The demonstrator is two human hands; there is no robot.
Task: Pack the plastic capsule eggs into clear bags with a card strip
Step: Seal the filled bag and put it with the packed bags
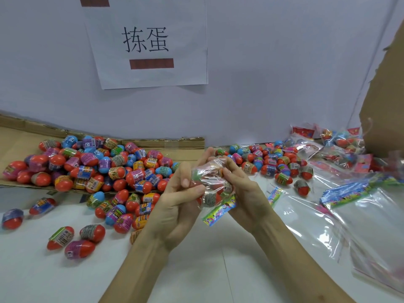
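Right, over the white table (196, 270) the left hand (179, 200) and right hand (242, 191) curl round a clear bag (213, 176) of capsule eggs (209, 199), with a card strip (218, 212) poking out below. Behind them, loose eggs (98, 167) are heaped on cardboard (21, 132) — and a paper sign (148, 40) hangs on the wall (273, 84).

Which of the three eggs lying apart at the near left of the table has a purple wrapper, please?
The purple egg, nearest of the three; the green-edged egg and grey-wrapped egg lie just behind it.
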